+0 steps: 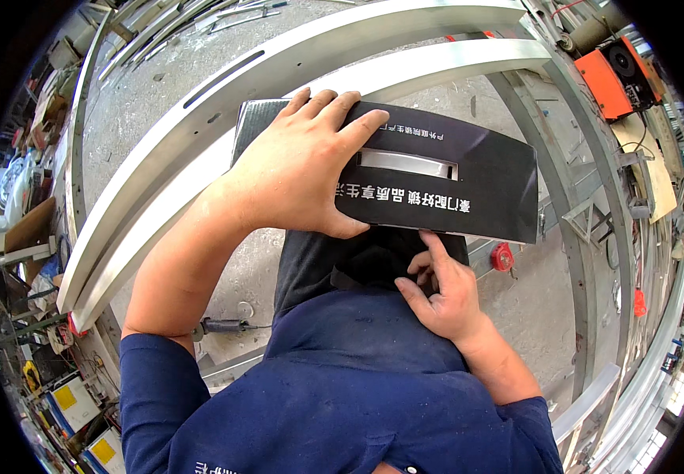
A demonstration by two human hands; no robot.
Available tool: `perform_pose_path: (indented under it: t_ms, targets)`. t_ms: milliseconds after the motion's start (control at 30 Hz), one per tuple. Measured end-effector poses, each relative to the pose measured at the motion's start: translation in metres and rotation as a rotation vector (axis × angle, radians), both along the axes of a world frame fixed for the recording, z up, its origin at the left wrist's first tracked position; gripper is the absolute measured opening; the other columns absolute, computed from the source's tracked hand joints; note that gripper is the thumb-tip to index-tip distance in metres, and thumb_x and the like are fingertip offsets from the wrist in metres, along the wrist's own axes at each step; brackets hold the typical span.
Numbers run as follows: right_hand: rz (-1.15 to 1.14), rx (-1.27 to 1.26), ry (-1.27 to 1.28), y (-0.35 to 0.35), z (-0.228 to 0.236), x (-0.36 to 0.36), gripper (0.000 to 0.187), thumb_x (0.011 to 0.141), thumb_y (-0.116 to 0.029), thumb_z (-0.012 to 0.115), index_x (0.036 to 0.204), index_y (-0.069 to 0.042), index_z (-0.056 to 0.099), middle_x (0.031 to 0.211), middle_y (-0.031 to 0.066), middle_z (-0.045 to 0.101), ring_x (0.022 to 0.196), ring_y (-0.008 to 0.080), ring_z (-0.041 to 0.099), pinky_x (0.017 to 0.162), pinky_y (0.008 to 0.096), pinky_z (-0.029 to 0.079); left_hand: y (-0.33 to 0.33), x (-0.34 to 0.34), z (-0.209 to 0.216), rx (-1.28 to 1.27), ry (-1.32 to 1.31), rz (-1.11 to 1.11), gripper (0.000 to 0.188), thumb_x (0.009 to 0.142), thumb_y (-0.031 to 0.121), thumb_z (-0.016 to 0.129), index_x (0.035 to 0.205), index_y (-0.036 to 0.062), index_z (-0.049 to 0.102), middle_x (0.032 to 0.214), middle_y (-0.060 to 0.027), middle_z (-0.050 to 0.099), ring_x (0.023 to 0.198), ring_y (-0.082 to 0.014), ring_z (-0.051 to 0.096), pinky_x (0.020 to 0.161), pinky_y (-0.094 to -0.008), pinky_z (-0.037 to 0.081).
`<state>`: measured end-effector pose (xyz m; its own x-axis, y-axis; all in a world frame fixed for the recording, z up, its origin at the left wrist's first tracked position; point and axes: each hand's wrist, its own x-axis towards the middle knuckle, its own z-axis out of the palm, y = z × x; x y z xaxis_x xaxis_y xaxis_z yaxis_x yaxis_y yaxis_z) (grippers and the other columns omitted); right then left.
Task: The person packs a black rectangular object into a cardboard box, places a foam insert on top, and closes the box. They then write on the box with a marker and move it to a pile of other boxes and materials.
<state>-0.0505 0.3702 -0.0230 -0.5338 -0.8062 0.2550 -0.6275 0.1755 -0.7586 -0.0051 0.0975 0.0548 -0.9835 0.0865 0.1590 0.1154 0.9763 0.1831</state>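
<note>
A long black cardboard box (492, 170) with pale print lies across my lap, over my dark trousers. In its upper face is a narrow slot (407, 164) with something silvery-white inside. My left hand (302, 162) grips the box's left part, fingers spread over the far edge and thumb at the near edge. My right hand (451, 300) is just below the near edge, its index finger stretched up to touch that edge or nearly so. The other fingers are loosely bent and the thumb stands apart, with nothing held. The box's underside is hidden.
Two long white metal beams (152, 134) run from lower left to upper right beyond the box. An orange-and-black machine (617, 77) stands at far right. Steel framing (583, 205) and a red round object (502, 257) are on the right. A dark power tool (225, 325) lies left.
</note>
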Motion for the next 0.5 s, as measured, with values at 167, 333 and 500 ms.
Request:
perform_pose_path:
  t_ms: [167, 333, 500]
  targets:
    - [-0.017, 0.019, -0.473, 0.006, 0.009, 0.006, 0.073, 0.081, -0.007, 0.074, 0.144, 0.003, 0.039, 0.076, 0.0047, 0.064, 0.057, 0.0089, 0.056, 0.056, 0.0238, 0.046, -0.001, 0.002, 0.001, -0.002, -0.014, -0.011, 0.106, 0.054, 0.041, 0.086, 0.143, 0.0038, 0.043, 0.146, -0.0279, 0.042, 0.137, -0.0456, 0.04, 0.119, -0.0534, 0.028]
    - [-0.034, 0.087, -0.32, 0.005, 0.015, 0.004, 0.068, 0.079, -0.006, 0.075, 0.139, 0.002, 0.045, 0.073, 0.0057, 0.061, 0.056, 0.0145, 0.057, 0.057, 0.0271, 0.047, -0.001, 0.002, 0.0, -0.021, -0.031, 0.005, 0.108, 0.053, 0.042, 0.088, 0.143, 0.0039, 0.044, 0.148, -0.0276, 0.04, 0.139, -0.0456, 0.037, 0.12, -0.0527, 0.027]
    - [-0.045, 0.158, -0.132, 0.005, 0.016, -0.002, 0.055, 0.077, -0.006, 0.075, 0.128, -0.002, 0.056, 0.071, 0.0083, 0.058, 0.06, 0.0232, 0.06, 0.059, 0.032, 0.05, -0.001, 0.004, -0.001, -0.075, -0.062, 0.03, 0.109, 0.053, 0.044, 0.089, 0.144, 0.0049, 0.044, 0.15, -0.0259, 0.039, 0.141, -0.0451, 0.035, 0.121, -0.0524, 0.026]
